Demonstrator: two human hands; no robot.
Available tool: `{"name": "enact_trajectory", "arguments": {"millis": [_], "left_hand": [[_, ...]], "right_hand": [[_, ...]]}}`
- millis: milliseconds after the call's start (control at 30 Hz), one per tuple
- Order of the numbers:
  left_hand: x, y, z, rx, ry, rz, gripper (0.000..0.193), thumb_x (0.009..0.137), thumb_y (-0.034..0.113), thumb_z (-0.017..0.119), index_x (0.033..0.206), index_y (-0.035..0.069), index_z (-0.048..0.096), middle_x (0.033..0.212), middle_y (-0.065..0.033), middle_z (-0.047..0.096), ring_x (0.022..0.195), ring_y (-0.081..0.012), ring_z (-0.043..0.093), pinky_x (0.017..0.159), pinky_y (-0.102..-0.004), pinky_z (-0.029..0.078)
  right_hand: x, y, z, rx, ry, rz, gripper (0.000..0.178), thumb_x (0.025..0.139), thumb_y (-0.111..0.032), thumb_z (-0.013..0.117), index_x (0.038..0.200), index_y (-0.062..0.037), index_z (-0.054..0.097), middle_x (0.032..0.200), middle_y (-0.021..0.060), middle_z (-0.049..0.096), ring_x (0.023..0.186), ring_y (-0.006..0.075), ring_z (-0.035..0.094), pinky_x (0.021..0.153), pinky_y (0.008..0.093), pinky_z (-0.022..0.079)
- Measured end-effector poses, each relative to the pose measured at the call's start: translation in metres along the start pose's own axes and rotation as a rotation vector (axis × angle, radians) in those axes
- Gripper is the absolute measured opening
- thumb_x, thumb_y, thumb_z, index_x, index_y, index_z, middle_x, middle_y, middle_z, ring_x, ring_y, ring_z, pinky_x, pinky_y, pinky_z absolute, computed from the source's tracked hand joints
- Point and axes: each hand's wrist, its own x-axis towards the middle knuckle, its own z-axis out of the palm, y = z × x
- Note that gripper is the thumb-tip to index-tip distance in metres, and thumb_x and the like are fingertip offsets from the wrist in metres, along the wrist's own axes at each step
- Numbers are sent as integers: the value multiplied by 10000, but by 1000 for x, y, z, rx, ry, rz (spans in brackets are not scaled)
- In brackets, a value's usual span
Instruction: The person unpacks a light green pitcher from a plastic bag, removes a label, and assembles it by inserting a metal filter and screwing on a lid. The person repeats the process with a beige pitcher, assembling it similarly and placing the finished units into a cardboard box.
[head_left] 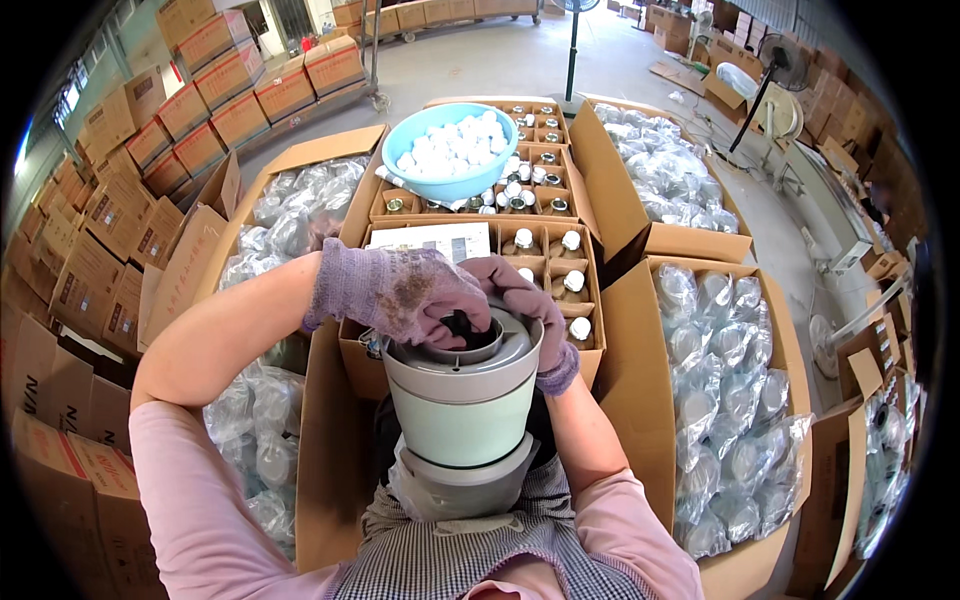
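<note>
Close to my body stands a pale green and grey jug-like container (460, 410) with a wide grey top and a round opening. Over that opening my left hand (405, 295), in a stained purple knit glove, has its fingers curled round a small black piece (460, 326); what kind it is cannot be made out. My right hand (522, 300), gloved in the same way, is wrapped round the far right side of the container's rim. Beyond my hands, a divided carton (598, 300) holds glass bottles with white caps (572, 282).
A light blue basin (400, 130) full of white caps (460, 145) rests on another divided carton of bottles. Open cartons of plastic-wrapped jars flank me at left (310, 470) and right (650, 420). Stacked boxes (230, 80) and a standing fan (785, 60) are farther off.
</note>
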Motion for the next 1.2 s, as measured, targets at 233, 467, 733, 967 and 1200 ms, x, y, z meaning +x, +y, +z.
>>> {"name": "enact_trajectory", "arguments": {"millis": [233,467,733,967,1200], "left_hand": [[0,-14,18,73,101,44,110,921,114,657,1003,46,628,848,-136,628,761,-303,614,701,-387,505],[21,-11,18,345,-49,-394,162,946,183,609,991,45,681,899,-159,678,853,-313,654,771,-388,523],[15,-62,18,319,15,-208,186,918,160,585,1020,29,670,909,-115,662,901,-243,640,820,-362,512],[-37,-45,76,-205,857,22,287,968,216,616,1168,23,689,1154,-134,700,1144,-223,626,1010,-373,470],[11,31,103,103,980,-240,229,799,160,740,972,11,750,951,-154,738,950,-320,705,938,-387,515]], "right_hand": [[-1,-20,-7,-579,32,-20,395,869,-110,357,1053,87,646,1046,171,681,958,226,631,898,318,488],[-4,-9,-4,-1266,179,-114,125,834,11,543,904,16,647,974,186,665,953,368,645,866,423,519],[-3,-5,-6,-1514,262,-149,327,905,-128,407,921,31,693,952,191,708,912,273,674,848,347,520],[2,-25,6,-1251,54,-215,390,971,-268,495,1082,44,702,1015,134,737,888,197,686,805,313,525],[-6,23,-21,-173,-21,13,638,963,-372,336,1240,131,615,1349,214,599,1240,290,583,1083,368,437]]}}
